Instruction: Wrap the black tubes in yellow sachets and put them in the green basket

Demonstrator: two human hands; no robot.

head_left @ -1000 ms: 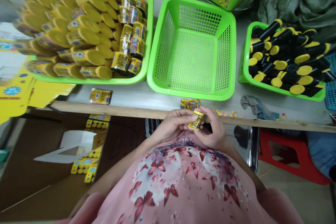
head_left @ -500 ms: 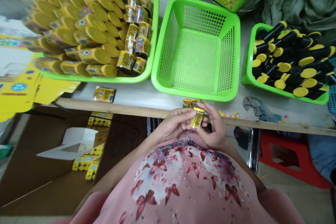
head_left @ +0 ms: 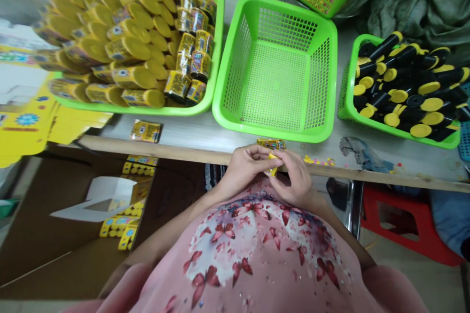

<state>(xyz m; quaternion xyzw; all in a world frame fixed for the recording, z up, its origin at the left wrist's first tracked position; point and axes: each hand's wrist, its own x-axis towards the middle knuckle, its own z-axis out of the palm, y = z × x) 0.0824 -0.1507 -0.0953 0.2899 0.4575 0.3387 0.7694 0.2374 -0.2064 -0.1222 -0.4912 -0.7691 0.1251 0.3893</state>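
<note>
Close to my body, at the table's front edge, both hands are closed round one small yellow canister [head_left: 272, 171], mostly covered by the fingers. My left hand [head_left: 246, 165] grips it from the left, with the thumb across its top part. From the right, my right hand [head_left: 295, 176] wraps its fingers over it. Just beyond the hands lies a small stack of printed yellow labels [head_left: 270, 144] on the table. Another pile of labels [head_left: 146, 131] lies farther left. Straight ahead stands a green basket [head_left: 275, 88], its mesh bottom showing.
A green basket [head_left: 216, 54] at left is heaped with yellow-lidded canisters [head_left: 139, 78]. At right, another basket [head_left: 343, 102] holds black canisters with yellow lids [head_left: 407, 88]. Below left is an open cardboard box [head_left: 44, 244] with yellow packs; a red stool [head_left: 436, 239] stands at lower right.
My fingers have closed further over the canister, which is now turned and more hidden. My right hand has moved slightly left and down over it. The baskets stand as before.
</note>
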